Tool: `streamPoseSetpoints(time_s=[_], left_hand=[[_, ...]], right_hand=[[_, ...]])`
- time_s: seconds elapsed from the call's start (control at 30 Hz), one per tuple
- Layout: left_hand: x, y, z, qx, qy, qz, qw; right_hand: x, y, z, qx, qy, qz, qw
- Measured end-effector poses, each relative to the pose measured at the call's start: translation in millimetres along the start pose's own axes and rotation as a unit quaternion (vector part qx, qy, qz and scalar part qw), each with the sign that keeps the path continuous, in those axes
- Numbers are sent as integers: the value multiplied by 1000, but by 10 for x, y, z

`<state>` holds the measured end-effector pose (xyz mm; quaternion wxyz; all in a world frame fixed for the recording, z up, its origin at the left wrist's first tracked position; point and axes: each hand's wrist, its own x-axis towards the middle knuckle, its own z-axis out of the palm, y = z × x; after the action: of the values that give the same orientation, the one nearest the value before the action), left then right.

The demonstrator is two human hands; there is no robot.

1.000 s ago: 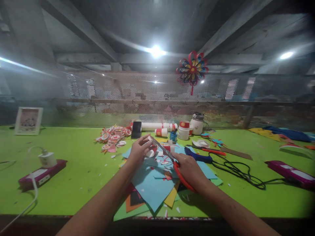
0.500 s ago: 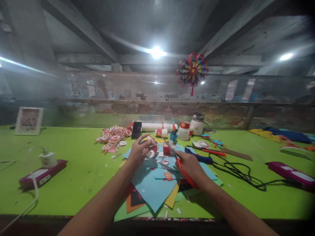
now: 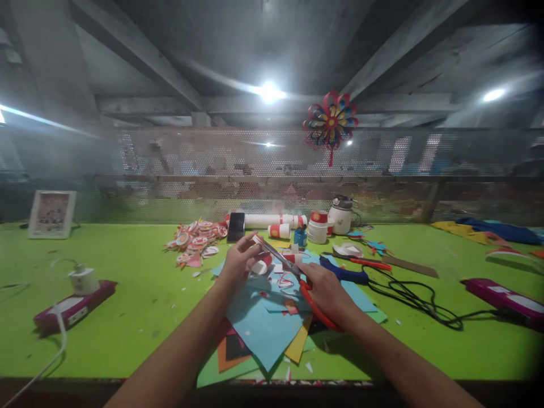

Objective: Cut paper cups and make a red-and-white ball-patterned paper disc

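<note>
My right hand (image 3: 326, 288) is wrapped round the red handles of a pair of scissors (image 3: 283, 259). Their blades point up and left, and the tips reach the fingertips of my left hand (image 3: 239, 262). Those fingers are closed in a pinch on a small red-and-white paper piece (image 3: 257, 239), largely hidden by the fingers and blades. Beneath both hands lies a stack of coloured paper, with a light blue sheet (image 3: 267, 328) uppermost. Cut red-and-white paper cup pieces (image 3: 260, 266) and small scraps rest on it.
Behind the hands are a phone (image 3: 236, 226), a paper cup (image 3: 279, 231), a blue bottle (image 3: 300, 236) and a white jar (image 3: 340, 218). Left stands a pile of round paper pieces (image 3: 198, 241). A glue gun (image 3: 346, 272) with coiled black cable lies right, near a purple power strip (image 3: 505, 300).
The scissors have swung left, bringing the blades to my left fingertips; before, they pointed more steeply upward, apart from that hand. My left hand stays nearly in place.
</note>
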<state>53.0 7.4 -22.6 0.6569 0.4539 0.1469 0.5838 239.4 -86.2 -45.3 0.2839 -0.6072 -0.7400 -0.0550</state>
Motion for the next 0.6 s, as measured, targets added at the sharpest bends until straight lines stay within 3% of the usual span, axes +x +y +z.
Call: streamPoseSetpoints(time_s=[0.6], left_hand=[[-17,10,16,-5,-9,6,1000]], right_hand=[[-51,-116,-101,-112,-18,33,993]])
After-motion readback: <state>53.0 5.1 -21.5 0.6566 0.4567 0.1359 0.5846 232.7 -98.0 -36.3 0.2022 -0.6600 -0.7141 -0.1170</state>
